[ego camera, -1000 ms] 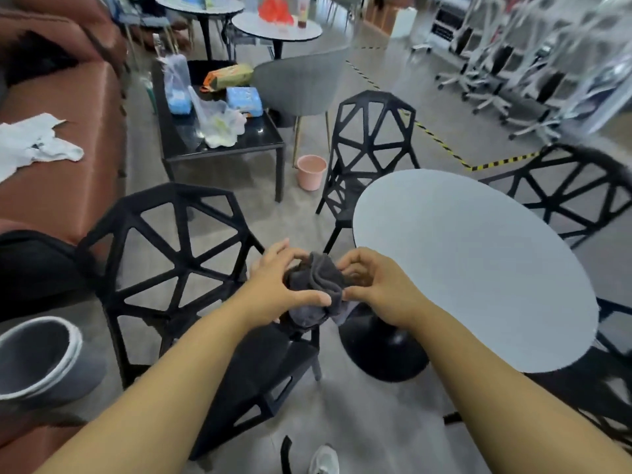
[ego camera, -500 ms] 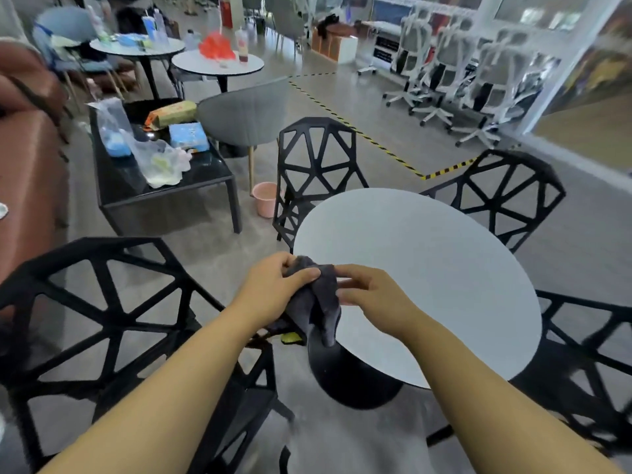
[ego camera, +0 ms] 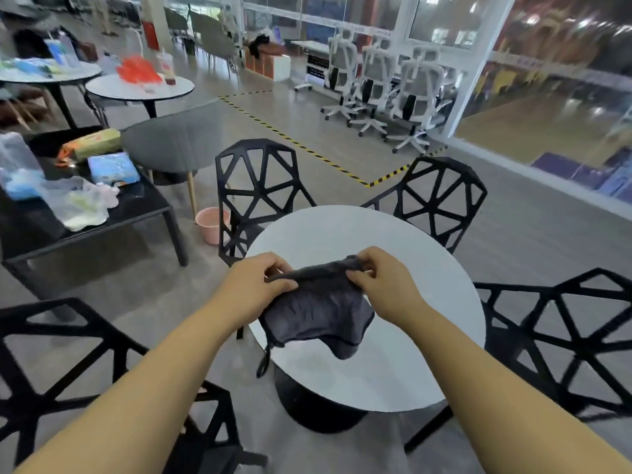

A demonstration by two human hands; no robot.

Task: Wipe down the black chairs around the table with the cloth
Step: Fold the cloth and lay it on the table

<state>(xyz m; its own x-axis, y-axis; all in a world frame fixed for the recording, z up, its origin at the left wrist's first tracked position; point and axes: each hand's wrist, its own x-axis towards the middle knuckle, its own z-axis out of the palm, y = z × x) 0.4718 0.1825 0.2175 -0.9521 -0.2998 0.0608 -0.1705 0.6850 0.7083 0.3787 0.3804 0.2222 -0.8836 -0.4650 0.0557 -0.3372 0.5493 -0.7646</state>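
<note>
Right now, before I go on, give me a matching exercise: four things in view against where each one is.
Things:
1 cloth
2 pink bucket
3 blue packet
4 office chairs

Places:
A by the glass wall
B on the low black table
C pinched between left hand and right hand
D on the floor beside a black chair

Pairs: 1-C, 2-D, 3-B, 4-A.

I have both bare forearms stretched forward, hands level and near each other. My left hand (ego camera: 258, 285) pinches the cloth (ego camera: 318, 311) at its top edge between thumb and curled fingers; my right hand (ego camera: 381, 285) does likewise.
</note>
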